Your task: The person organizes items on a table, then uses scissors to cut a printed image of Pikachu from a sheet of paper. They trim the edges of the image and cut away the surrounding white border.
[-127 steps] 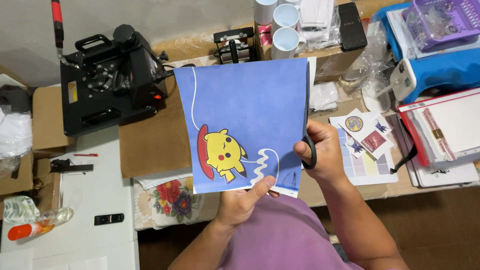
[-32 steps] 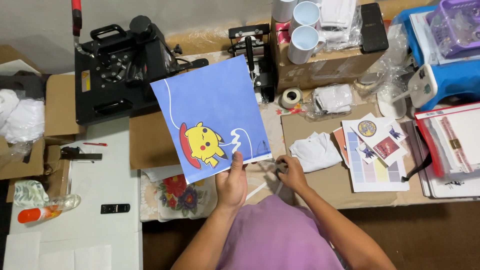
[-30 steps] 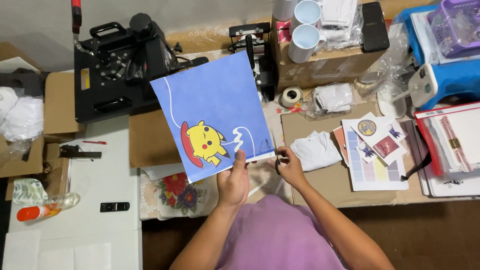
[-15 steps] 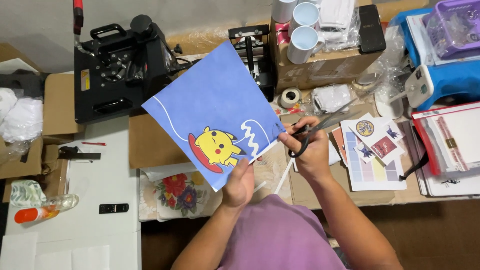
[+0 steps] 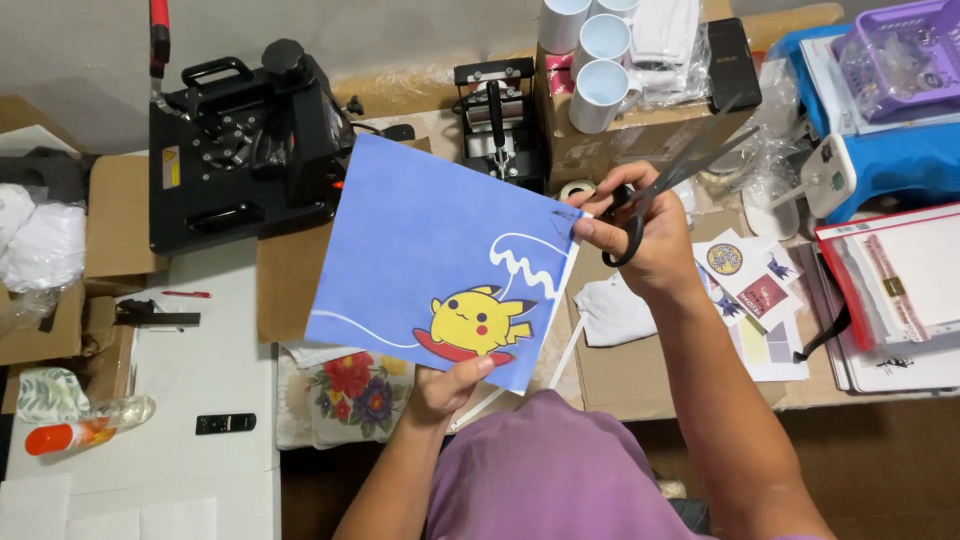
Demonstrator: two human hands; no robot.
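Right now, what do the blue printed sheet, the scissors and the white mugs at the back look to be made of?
Blue printed sheet: looks like thin matte paper; it stands flat when held by its lower edge in the left hand.
Scissors in the right hand: dark blades, probably metal, with black handle loops, likely plastic.
White mugs: smooth and glossy, probably glazed ceramic.

A cluttered workbench [image 5: 300, 300] carries a black heat press [image 5: 245, 150] at ten o'clock, a cardboard box [image 5: 640, 130] topped with white mugs [image 5: 598, 95] at twelve, sticker sheets [image 5: 755, 300] at three — and, on the white surface at eight, a floral cloth [image 5: 345, 395] and small black remote [image 5: 225, 423].
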